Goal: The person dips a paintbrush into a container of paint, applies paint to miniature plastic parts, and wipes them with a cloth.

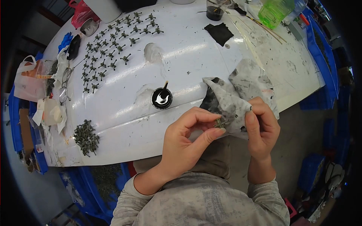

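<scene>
Noted orange marking (44,76) on one clear bag (25,83), between nine and ten o'clock at the table edge, too small to read. Took all bearings from the held part, with twelve o'clock at the top of the view. Held one small green part (218,122) in left hand (188,137), pinched between thumb and forefinger, with tips closed to the part's own width. Gripped one stained grey cloth (222,96) in right hand (263,130), thumb and bent forefinger closed on a fold; spread cloth from twelve to two o'clock. Counted one pot of black liquid (162,98) at ten o'clock, with one thin stick (166,85) leaning in it. Listed roughly forty green pieces (112,64) standing apart in rows at ten o'clock, farther out on the white table (124,109). Logged one heap of like pieces (86,138) at nine o'clock, too tangled to count. Entered one black cloth square (219,34) and one clear cup (216,14) at twelve; one green bottle (275,14) at one; one metal mug (89,27) at ten.
</scene>
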The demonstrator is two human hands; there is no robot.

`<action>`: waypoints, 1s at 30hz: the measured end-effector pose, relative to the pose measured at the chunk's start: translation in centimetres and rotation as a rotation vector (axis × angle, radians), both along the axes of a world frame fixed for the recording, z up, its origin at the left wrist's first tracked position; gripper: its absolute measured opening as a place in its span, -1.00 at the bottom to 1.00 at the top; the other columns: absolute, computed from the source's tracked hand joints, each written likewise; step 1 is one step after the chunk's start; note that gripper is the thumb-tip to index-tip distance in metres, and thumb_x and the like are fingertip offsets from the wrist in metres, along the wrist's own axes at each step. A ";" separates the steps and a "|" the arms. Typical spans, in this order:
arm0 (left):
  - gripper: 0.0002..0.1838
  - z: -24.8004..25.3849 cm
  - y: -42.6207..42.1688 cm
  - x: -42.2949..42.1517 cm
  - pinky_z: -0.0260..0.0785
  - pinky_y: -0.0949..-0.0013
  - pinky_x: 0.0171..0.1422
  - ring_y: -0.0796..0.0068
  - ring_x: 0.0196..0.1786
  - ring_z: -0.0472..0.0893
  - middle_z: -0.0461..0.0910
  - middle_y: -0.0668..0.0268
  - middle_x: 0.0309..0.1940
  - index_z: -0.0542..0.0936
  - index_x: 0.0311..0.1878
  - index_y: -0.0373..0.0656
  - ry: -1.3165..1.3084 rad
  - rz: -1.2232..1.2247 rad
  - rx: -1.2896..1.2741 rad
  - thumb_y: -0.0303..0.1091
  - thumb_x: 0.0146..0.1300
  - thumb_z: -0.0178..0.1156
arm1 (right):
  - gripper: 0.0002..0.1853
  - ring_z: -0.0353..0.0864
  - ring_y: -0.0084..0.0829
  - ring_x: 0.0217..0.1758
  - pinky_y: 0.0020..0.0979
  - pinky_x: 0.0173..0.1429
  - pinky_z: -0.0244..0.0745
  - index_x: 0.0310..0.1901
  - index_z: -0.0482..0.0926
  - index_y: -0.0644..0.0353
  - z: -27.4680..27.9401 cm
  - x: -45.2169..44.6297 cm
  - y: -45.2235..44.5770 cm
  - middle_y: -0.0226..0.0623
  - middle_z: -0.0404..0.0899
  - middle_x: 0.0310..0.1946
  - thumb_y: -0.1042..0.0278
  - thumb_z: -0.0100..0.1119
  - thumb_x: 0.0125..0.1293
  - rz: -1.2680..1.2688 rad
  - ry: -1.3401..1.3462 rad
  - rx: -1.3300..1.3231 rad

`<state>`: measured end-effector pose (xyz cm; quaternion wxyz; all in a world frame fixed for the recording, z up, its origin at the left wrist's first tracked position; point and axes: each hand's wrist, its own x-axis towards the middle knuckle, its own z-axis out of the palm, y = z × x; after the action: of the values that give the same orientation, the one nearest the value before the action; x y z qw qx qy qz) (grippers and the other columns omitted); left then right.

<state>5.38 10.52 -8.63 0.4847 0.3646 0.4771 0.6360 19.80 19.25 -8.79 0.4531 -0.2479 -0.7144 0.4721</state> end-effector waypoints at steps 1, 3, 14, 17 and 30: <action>-0.80 -0.1 0.0 0.1 0.35 0.56 -0.15 0.56 -0.29 0.47 0.53 0.30 -0.27 0.55 -0.17 -0.31 0.040 0.003 0.025 -0.62 0.10 0.20 | -0.96 0.24 -0.57 -0.43 -0.59 -0.34 0.15 -0.34 0.48 0.32 0.0 0.0 0.0 -0.34 0.45 -0.42 0.60 0.02 0.20 0.016 -0.001 0.021; -0.79 -0.2 0.2 0.1 0.35 0.55 -0.17 0.55 -0.30 0.47 0.53 0.30 -0.28 0.55 -0.17 -0.31 0.080 0.005 0.052 -0.64 0.09 0.20 | -0.96 0.24 -0.57 -0.44 -0.59 -0.35 0.15 -0.35 0.48 0.31 0.0 0.0 0.2 -0.35 0.45 -0.42 0.60 0.03 0.20 0.050 -0.009 0.074; -0.68 -1.7 0.9 1.0 0.34 0.48 -0.30 0.42 -0.35 0.46 0.55 0.26 -0.27 0.57 -0.16 -0.28 0.691 0.223 0.338 -0.70 -0.06 0.19 | -0.96 0.18 -0.59 -0.51 -0.59 -0.40 0.11 -0.40 0.47 0.28 0.2 0.0 0.3 -0.42 0.37 -0.49 0.58 0.07 0.19 0.192 -0.149 -0.262; -0.67 -1.8 1.1 1.0 0.33 0.48 -0.30 0.41 -0.35 0.46 0.55 0.25 -0.27 0.57 -0.17 -0.28 0.732 0.251 0.356 -0.70 -0.08 0.19 | -0.95 0.15 -0.60 -0.52 -0.60 -0.41 0.10 -0.42 0.46 0.27 0.3 -0.3 0.1 -0.45 0.34 -0.51 0.58 0.08 0.19 0.140 -0.132 -0.272; -0.69 -1.7 0.8 0.2 0.36 0.44 -0.24 0.40 -0.32 0.47 0.56 0.25 -0.25 0.60 -0.18 -0.27 0.747 0.330 0.496 -0.69 -0.07 0.17 | -0.97 0.17 -0.62 -0.45 -0.63 -0.35 0.10 -0.38 0.46 0.28 0.6 0.2 0.7 -0.44 0.35 -0.47 0.59 0.06 0.20 -0.085 0.110 -0.236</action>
<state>5.63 11.29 -10.36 0.0711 0.5922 0.5041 0.6246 19.96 19.95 -8.17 0.4787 -0.3033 -0.6170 0.5461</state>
